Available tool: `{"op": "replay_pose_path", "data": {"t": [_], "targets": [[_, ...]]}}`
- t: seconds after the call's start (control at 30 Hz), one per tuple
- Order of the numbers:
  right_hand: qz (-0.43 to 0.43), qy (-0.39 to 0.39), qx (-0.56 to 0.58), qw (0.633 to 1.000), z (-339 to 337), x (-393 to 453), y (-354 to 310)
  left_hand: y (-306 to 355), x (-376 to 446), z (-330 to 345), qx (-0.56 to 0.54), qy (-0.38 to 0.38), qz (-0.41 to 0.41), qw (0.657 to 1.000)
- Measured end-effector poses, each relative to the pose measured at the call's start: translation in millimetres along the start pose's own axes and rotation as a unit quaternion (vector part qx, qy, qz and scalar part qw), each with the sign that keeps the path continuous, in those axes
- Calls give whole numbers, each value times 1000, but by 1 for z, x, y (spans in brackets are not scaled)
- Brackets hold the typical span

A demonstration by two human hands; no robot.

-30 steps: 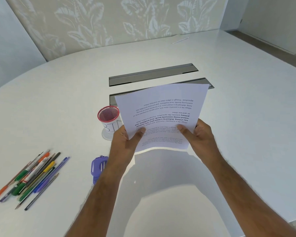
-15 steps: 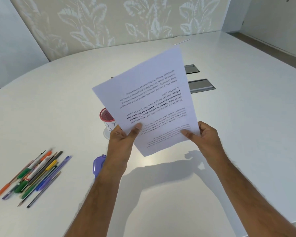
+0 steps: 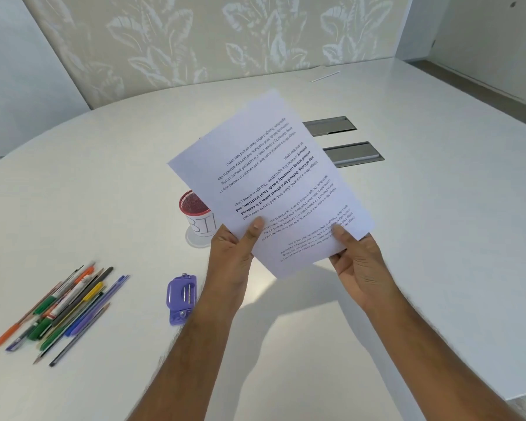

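1. The left hand (image 3: 234,256) pinches the near left edge of the printed sheet (image 3: 271,183). Its thumb (image 3: 255,226) is pressed flat on the printed face, and its other fingers are hidden behind the paper.
2. The right hand (image 3: 357,268) clamps the near right corner in the same way, with the thumb (image 3: 337,232) on top and the fingers underneath, out of sight.
3. The sheet is held between both hands, clear of the table (image 3: 438,238). It rises away from the thumbs and is skewed to the left, so its text reads upside down from here.
4. Just beyond the left knuckles, a white pen cup (image 3: 195,208) with a red mesh rim stands upright, partly covered by the sheet.
5. Just left of the left wrist, a purple punch (image 3: 181,296) lies on the table.
6. Well to the left of that hand lies a loose heap of pens and pencils (image 3: 64,308).
7. Beyond the right thumb, past the sheet's far edge, two grey hatches (image 3: 353,153) are set in the tabletop.
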State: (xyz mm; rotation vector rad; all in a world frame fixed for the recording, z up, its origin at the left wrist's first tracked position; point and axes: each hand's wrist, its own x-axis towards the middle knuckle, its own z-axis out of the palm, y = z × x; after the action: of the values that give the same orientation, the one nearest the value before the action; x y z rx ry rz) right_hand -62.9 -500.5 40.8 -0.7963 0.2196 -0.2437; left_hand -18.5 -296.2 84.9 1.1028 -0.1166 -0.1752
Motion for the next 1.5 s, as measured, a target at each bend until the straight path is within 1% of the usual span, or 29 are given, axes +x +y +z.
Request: {"op": "replay_pose_path", "data": {"t": [0.17, 0.33, 0.4, 0.47, 0.53, 0.57, 0.63, 0.67, 0.7, 0.8, 0.87, 0.97, 1.03, 1.1, 1.17, 1.33, 1.5], "targets": [[-58, 13, -90, 994, -8, 8, -13, 5, 1, -13, -6, 2, -10, 1000], [-66, -17, -163, 984, -25, 13, -40, 22, 12, -42, -45, 41, 4, 998], [-62, -28, -198, 978, -32, 14, -47, 30, 12, -52, -46, 43, -21, 998], [-57, -34, -230, 971, -39, 15, -53, 37, 11, -60, -38, 22, -67, 997], [-59, -18, -266, 962, -43, 14, -56, 42, 9, -61, 30, -6, -85, 996], [-64, -2, -290, 955, -44, 13, -57, 43, 8, -60, 100, -19, -72, 992], [-77, 23, -338, 938, -43, 12, -59, 43, 6, -54, 234, -45, -22, 971], [-86, 31, -357, 930, -41, 12, -61, 42, 4, -50, 271, -46, -4, 961], [-100, 38, -371, 923, -39, 11, -62, 40, 3, -47, 288, -34, 12, 957], [-152, 52, -370, 915, -31, 10, -67, 38, 1, -36, 272, 26, 62, 960], [-179, 52, -356, 916, -25, 7, -72, 34, 2, -32, 265, 38, 91, 959], [-197, 54, -367, 907, -19, 3, -72, 19, 5, -36, 269, 42, 74, 959], [-188, 56, -392, 899, -22, 2, -65, 5, 7, -42, 288, 52, 42, 955], [-160, 51, -429, 887, -27, 1, -54, -9, 7, -48, 301, 56, 10, 952], [-142, 50, -456, 877, -31, 0, -46, -14, 5, -49, 296, 58, -10, 953], [-152, 69, -453, 876, -33, 2, -46, -10, 4, -47, 312, 76, 23, 947], [-118, 62, -455, 880, -40, 4, -37, -16, 0, -46, 309, 67, -11, 949]]}}
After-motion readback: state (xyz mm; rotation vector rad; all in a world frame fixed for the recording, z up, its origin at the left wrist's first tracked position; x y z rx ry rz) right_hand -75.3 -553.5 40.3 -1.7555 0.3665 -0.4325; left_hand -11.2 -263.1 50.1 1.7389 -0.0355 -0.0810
